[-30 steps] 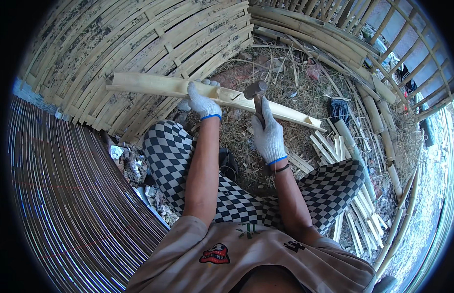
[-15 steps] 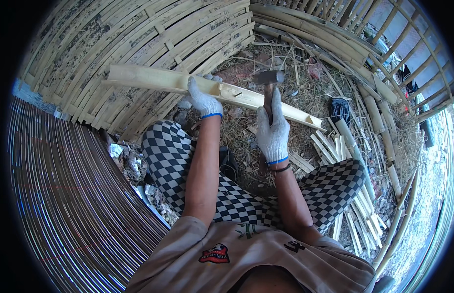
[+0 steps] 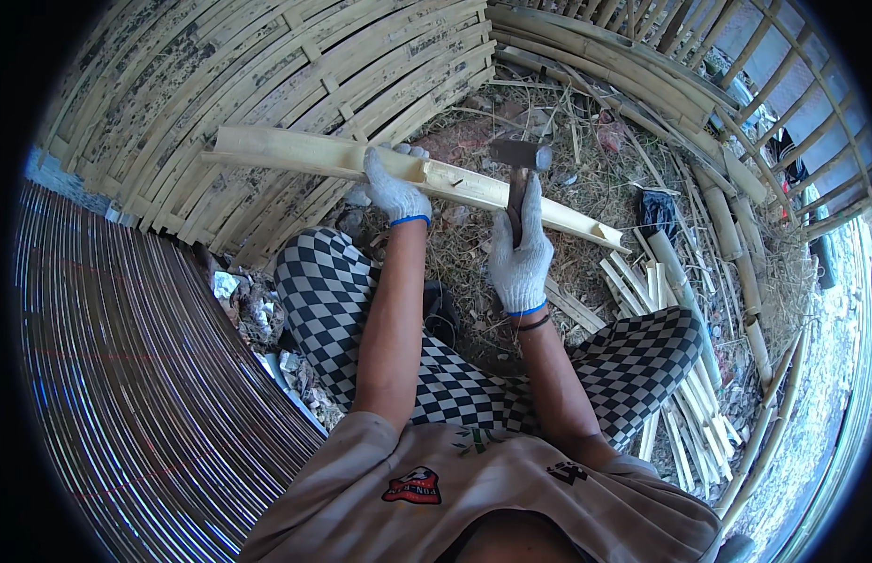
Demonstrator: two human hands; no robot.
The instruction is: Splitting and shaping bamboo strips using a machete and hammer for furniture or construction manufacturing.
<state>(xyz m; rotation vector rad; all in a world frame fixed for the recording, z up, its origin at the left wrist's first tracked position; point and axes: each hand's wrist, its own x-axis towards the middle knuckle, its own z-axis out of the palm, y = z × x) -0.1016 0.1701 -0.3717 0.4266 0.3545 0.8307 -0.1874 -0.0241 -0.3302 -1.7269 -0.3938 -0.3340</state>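
Checkered trousers [image 3: 464, 385] are covering the person's bent legs, nearer than both gloved hands. The right hand [image 3: 522, 267] is gripping a hammer [image 3: 516, 202] by its handle, the metal head pointing away beyond the fingers. Light bamboo strips [image 3: 694, 427] are lying in a loose pile to the right of this hand. Farther out, the left hand [image 3: 396, 190] is clasping a split bamboo length [image 3: 295, 152], which is extending to both sides of it and passing behind the hammer handle. A thin dark peg [image 3: 457, 182] is sticking out of the bamboo, right of the left hand. A black plastic bag [image 3: 657, 211] is lying right of the hammer. Beyond the left hand, a woven bamboo panel [image 3: 220, 75] is standing.
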